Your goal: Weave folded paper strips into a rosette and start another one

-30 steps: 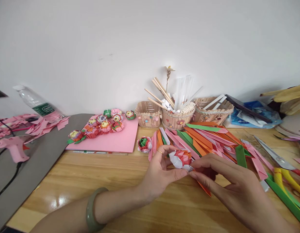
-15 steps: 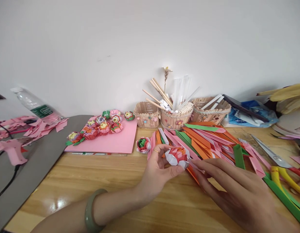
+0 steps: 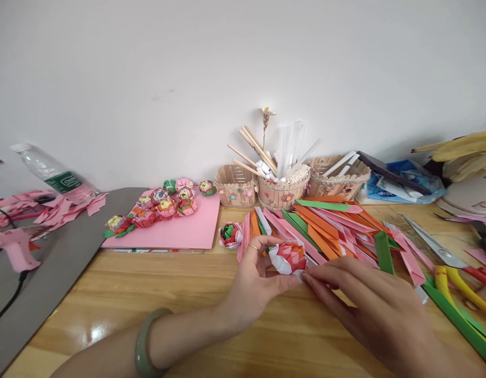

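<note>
"Right hand (image 3: 374,304) has slipped its fingertips down to the near edge of that round white, red and orange folded-paper flower (image 3: 289,257) since a moment ago."

"Who's holding it?"

"Left hand (image 3: 253,289), thumb in front, fingers behind."

"And the right?"

"Narrow, pinched on the outer petals, it seems."

"So the flower lies just left of that pinch, slightly beyond?"

"Petals up, no long axis. Beyond the pinch spread pink, orange and green folded-paper strips (image 3: 317,226)."
</note>
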`<state>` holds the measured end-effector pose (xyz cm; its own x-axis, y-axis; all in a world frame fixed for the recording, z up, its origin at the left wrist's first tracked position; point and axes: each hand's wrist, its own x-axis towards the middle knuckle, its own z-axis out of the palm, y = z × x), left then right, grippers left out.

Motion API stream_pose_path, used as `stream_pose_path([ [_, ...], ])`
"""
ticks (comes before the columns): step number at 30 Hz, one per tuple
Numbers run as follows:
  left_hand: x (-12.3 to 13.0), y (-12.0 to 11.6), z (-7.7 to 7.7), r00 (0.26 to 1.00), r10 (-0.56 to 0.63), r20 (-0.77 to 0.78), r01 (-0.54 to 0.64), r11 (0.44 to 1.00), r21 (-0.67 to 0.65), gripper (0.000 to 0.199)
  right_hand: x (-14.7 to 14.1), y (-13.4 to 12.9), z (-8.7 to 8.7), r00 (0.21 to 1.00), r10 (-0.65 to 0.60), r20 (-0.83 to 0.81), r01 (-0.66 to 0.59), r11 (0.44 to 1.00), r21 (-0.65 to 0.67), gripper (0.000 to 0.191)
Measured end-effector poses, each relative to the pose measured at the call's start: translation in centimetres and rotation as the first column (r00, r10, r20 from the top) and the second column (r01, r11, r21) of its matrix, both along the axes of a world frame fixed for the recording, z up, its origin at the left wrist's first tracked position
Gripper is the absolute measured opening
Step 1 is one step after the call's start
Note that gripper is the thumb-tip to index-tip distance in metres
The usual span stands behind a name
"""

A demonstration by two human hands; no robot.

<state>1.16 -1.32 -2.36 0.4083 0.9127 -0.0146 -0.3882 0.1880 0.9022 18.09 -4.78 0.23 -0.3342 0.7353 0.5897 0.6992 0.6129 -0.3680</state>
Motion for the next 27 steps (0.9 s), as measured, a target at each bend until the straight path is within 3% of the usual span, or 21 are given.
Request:
stream_pose_path([
  [2,0.0,0.0,0.0,1.0,0.008,0.006,-0.008,1.0,-0.007,0.041,0.4,-0.8,-0.4,0.998,-0.012,0.063,0.006,0.995,0.095,0.023],
  [6,0.1,0.1,-0.1,0.999,0.0,0.039,0.001,1.0,-0.005,0.041,0.2,-1.9,-1.1,0.996,-0.004,0.089,-0.01,0.989,0.146,0.031],
  [11,0.1,0.0,0.1,0.997,0.061,0.041,-0.058,0.996,-0.069,0.043,-0.3,-1.7,-0.8,0.987,0.13,0.089,-0.149,0.958,0.245,0.043],
  [17,-0.1,-0.1,0.0,0.997,0.016,0.069,-0.011,0.997,-0.08,0.042,0.9,-0.2,0.5,0.96,0.077,0.269,-0.145,0.959,0.243,0.029],
  [21,-0.1,-0.1,0.0,0.997,0.024,0.077,-0.018,0.997,-0.077,0.043,0.6,-0.1,0.0,0.955,0.173,0.241,-0.228,0.948,0.221,0.033],
  [25,-0.1,-0.1,0.0,0.996,-0.003,0.092,0.01,0.997,-0.082,0.043,0.2,0.0,1.1,0.983,0.069,0.171,-0.114,0.955,0.274,0.029],
  [27,-0.2,-0.1,-0.1,0.995,-0.006,0.099,0.014,0.997,-0.075,0.042,0.2,0.0,1.8,0.979,0.076,0.19,-0.126,0.955,0.268,0.026],
])
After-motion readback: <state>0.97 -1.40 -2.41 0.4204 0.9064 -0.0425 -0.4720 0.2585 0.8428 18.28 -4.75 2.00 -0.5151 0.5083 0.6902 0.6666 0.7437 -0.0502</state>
